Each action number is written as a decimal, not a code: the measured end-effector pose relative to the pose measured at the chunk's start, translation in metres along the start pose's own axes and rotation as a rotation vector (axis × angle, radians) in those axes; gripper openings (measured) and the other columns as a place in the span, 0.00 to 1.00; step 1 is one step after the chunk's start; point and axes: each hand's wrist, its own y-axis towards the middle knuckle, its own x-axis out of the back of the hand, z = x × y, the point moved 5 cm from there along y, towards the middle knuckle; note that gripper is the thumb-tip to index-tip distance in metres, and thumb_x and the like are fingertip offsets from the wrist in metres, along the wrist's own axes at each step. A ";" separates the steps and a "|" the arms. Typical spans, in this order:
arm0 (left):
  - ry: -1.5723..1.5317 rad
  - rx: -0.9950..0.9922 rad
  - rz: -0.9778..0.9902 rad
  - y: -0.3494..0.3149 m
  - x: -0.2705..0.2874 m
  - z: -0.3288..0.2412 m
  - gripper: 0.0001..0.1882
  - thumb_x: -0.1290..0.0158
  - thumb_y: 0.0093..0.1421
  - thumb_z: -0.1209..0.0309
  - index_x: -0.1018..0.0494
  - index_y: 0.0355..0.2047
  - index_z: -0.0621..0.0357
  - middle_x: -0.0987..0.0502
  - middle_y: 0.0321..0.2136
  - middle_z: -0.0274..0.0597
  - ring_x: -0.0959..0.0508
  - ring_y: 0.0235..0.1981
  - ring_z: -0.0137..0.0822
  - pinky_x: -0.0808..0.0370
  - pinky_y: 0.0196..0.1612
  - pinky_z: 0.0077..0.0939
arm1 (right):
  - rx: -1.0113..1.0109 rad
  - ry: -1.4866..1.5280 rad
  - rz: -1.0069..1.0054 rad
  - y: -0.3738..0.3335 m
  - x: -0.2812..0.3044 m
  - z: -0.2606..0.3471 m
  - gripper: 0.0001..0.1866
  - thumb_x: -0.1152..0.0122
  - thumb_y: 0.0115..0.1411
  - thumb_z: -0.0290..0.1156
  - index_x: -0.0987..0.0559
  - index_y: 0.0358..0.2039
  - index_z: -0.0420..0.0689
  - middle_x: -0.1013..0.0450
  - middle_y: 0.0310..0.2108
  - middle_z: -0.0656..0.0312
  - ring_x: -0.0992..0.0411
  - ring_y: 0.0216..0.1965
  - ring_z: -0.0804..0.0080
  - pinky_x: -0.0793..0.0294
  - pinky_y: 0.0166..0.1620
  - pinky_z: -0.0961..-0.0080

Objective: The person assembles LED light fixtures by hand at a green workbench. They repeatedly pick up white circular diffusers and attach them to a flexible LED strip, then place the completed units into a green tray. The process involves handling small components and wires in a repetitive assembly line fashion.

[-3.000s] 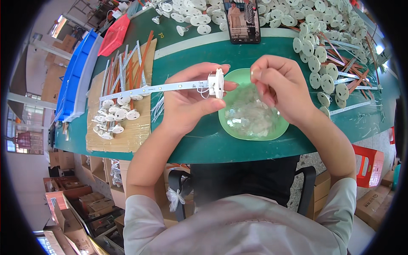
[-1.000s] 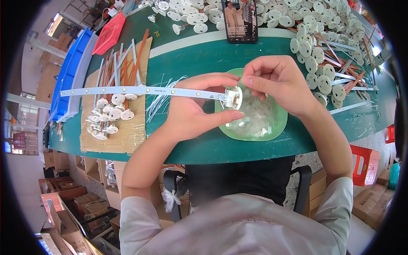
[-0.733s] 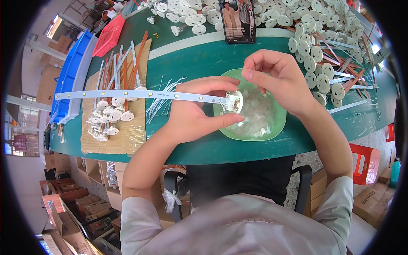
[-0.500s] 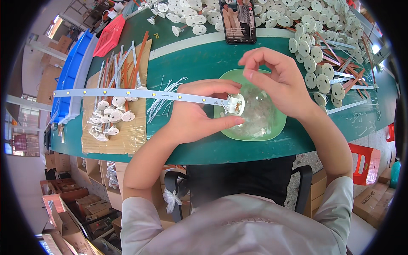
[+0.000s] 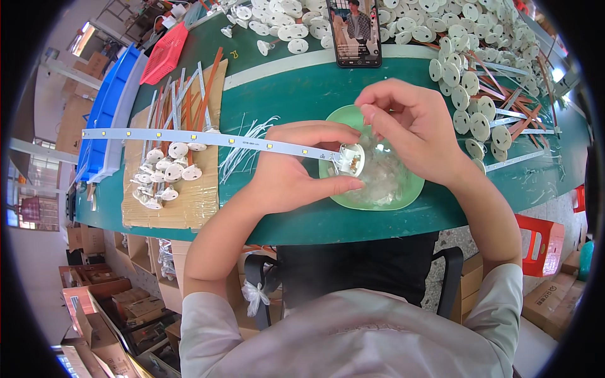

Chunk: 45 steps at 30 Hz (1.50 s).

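My left hand [image 5: 280, 179] is closed around a round white end cap [image 5: 355, 160], gripping it between thumb and fingers. Attached to the cap, a long white LED strip [image 5: 208, 138] extends leftward over the wrist side of the hand. Thin white wires show where strip and cap meet. Over the far right part of a green bowl [image 5: 414, 189], my right hand [image 5: 416, 129] has its thumb and fingertips pinched together; whatever is between them is too small to make out. Small clear plastic pieces [image 5: 381, 176] fill the bowl.
Thin white wires [image 5: 246, 148] lie left of the bowl. Finished-looking strips with caps [image 5: 170, 170] rest on cardboard [image 5: 201, 211]. A phone [image 5: 357, 38] stands at the back. White caps [image 5: 472, 82] pile up behind and right. A blue tray [image 5: 110, 113] and red basket [image 5: 165, 53] stand left.
My right hand has lowered slightly, its fingertips drawing closer to the thumb. My left hand and the capped strip have hardly moved. The picture on the phone differs.
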 end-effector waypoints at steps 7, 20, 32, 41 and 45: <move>0.009 -0.006 -0.029 -0.001 0.001 0.002 0.25 0.25 0.44 0.73 0.19 0.44 0.63 0.17 0.42 0.44 0.19 0.38 0.30 0.22 0.44 0.26 | 0.030 -0.079 0.150 0.001 -0.003 0.002 0.06 0.36 0.61 0.26 0.16 0.37 0.38 0.19 0.30 0.58 0.22 0.30 0.73 0.21 0.38 0.75; 0.078 -0.020 -0.064 0.000 0.005 0.001 0.24 0.26 0.45 0.71 0.19 0.43 0.64 0.16 0.43 0.47 0.18 0.35 0.31 0.21 0.42 0.24 | 0.180 -0.237 0.108 0.002 -0.002 0.011 0.07 0.33 0.58 0.27 0.16 0.36 0.39 0.20 0.31 0.58 0.20 0.30 0.71 0.20 0.28 0.77; 0.096 -0.019 -0.084 0.003 0.002 -0.003 0.22 0.27 0.46 0.69 0.19 0.41 0.62 0.16 0.39 0.44 0.16 0.36 0.33 0.20 0.41 0.26 | 0.230 -0.288 0.024 -0.002 -0.002 0.009 0.04 0.35 0.59 0.25 0.16 0.34 0.38 0.20 0.29 0.56 0.20 0.28 0.68 0.20 0.30 0.76; -0.640 0.017 -0.307 -0.008 0.002 0.009 0.32 0.29 0.49 0.82 0.26 0.56 0.67 0.20 0.51 0.49 0.19 0.51 0.42 0.21 0.55 0.36 | 0.535 -0.396 -0.212 -0.020 -0.010 0.042 0.05 0.32 0.52 0.18 0.18 0.31 0.39 0.21 0.26 0.56 0.23 0.22 0.64 0.25 0.26 0.73; -0.835 0.001 -0.290 -0.010 -0.003 0.013 0.34 0.29 0.49 0.82 0.27 0.58 0.66 0.23 0.55 0.51 0.20 0.55 0.46 0.21 0.58 0.40 | 0.612 -0.354 -0.215 -0.026 -0.018 0.042 0.07 0.32 0.50 0.18 0.18 0.31 0.39 0.22 0.26 0.57 0.24 0.22 0.64 0.26 0.25 0.73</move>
